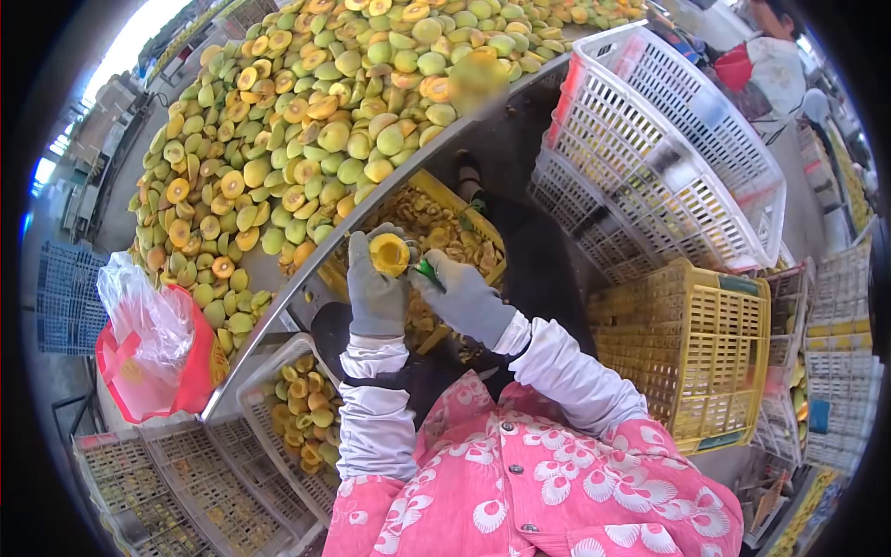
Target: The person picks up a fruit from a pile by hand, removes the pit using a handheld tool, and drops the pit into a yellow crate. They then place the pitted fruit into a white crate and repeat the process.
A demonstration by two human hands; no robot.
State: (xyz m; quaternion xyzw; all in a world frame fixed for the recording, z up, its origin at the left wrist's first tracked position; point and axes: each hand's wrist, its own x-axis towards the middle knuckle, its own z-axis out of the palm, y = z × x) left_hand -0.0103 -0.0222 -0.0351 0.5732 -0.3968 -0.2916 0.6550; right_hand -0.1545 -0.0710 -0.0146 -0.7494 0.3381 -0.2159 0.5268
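My left hand [379, 295], in a grey glove, grips a halved yellow peach [389, 253] with its hollowed cut face turned up. My gloved right hand [461, 295] is closed around a small green-handled tool [427, 270] beside the peach; its working end is too small to make out. Under both hands stands a yellow crate [483, 226] holding peach scraps [443, 225]. Ahead, a metal table [357, 213] carries a large heap of halved peaches [316, 139], some cut side up.
A crate of peach halves [304, 408] stands at my left, near a red bag [193, 362] with clear plastic. Stacked white crates [650, 139] and a yellow crate [715, 353] are at my right. Another person [775, 74] is at the far right.
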